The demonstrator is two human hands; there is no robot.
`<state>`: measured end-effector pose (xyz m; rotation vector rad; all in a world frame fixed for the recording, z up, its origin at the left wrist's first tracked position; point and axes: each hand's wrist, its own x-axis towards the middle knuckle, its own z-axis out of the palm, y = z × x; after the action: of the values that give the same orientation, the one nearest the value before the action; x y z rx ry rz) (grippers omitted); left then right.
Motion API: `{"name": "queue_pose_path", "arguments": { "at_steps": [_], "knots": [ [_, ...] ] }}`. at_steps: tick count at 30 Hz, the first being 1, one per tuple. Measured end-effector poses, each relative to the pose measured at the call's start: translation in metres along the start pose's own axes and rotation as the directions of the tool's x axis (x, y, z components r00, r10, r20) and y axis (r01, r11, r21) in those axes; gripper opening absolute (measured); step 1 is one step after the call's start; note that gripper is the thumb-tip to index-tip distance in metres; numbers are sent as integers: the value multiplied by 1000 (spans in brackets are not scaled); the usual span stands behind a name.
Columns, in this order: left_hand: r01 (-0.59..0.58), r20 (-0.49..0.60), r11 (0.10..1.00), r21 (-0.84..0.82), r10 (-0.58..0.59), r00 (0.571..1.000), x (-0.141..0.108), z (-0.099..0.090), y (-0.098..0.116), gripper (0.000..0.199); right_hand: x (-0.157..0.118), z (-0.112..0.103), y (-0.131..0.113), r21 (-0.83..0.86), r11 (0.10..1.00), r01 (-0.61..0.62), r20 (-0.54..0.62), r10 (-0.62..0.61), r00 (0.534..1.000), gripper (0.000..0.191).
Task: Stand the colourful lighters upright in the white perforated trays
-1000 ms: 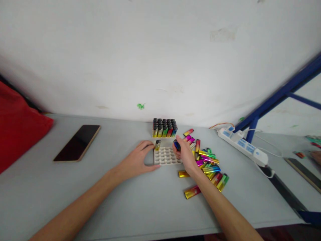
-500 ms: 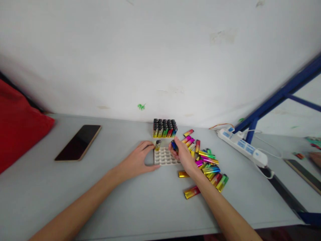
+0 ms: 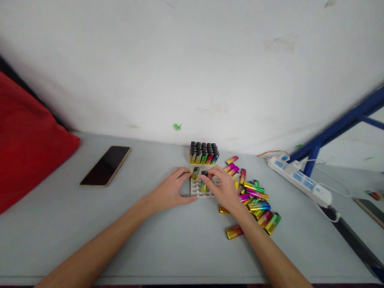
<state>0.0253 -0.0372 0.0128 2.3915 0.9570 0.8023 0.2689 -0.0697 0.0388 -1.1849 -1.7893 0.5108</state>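
A white tray (image 3: 195, 192) with rows of holes lies on the table in front of me. One yellowish lighter (image 3: 195, 173) stands upright in its back left corner. My left hand (image 3: 171, 190) reaches around the tray's left side, fingertips at the back corner by that lighter and thumb at the front corner. Between the thumb and fingers of my right hand (image 3: 223, 186) is a blue, green and yellow lighter (image 3: 204, 183), held upright over the tray. Whether its lower end sits in a hole I cannot tell. The right hand hides the tray's right part.
Behind the tray stands a block of upright lighters (image 3: 204, 154). Loose metallic-coloured lighters (image 3: 255, 196) are heaped to the right. A phone (image 3: 105, 166) and a red cloth item (image 3: 33, 140) lie left. A power strip (image 3: 300, 180) with cables is at the right, near a blue frame (image 3: 336, 124).
My right hand has brought its lighter over the tray and turned it upright. My left hand stays at the tray's left side. The whole view has shifted slightly.
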Motion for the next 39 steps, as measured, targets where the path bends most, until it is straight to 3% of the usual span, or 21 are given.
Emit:
{"name": "queue_pose_path", "arguments": {
  "at_steps": [7,15,20,23,27,31,35,39],
  "knots": [
    [14,16,1000,-6,-13,1000,0,0,0,66,-5,2,2,-112,994,19,-1,-19,1000,36],
    [7,19,1000,-6,-7,1000,0,-1,0,65,-2,8,11,-203,966,161,134,-136,982,37],
    [12,19,1000,9,-12,1000,0,0,-1,62,0,17,2,-495,855,156,183,-73,980,46],
    [12,2,1000,22,-12,1000,-1,1,-3,60,3,12,3,-507,852,128,170,-47,984,47],
    [15,-7,999,34,-15,1000,-1,3,-6,65,10,-20,26,-495,869,11,12,-6,1000,51],
    [4,5,999,47,-4,1000,-1,2,-6,64,19,-55,74,-558,821,-121,-154,40,987,46],
    [3,15,998,60,-4,1000,-1,2,-6,64,18,-68,112,-579,799,-166,-65,158,985,51],
    [-2,16,998,55,1,1000,-1,1,-6,64,14,-73,114,-502,858,-106,25,137,990,46]
  ]
}}
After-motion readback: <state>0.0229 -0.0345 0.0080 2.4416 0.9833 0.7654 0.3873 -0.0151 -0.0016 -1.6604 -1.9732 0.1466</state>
